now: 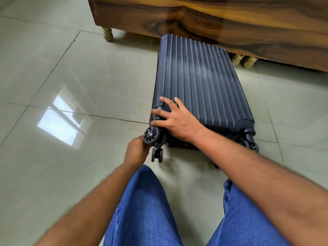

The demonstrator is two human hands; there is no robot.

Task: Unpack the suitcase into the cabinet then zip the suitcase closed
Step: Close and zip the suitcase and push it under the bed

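**What we cannot see**

The left hand (135, 150) curls by a wheel (150, 135), and its fingertips hide behind that wheel, so what it holds cannot be told. The suitcase (198, 82) has its zip out of sight. The wooden furniture (213, 18) is cut off at the top. Both arms run off the bottom edge.

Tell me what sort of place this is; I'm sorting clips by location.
Probably a room in a home, perhaps a bedroom. The glossy pale green floor tiles, the dark-grained wooden furniture on turned legs and the ribbed navy hard-shell suitcase lying flat on the floor all suggest it.
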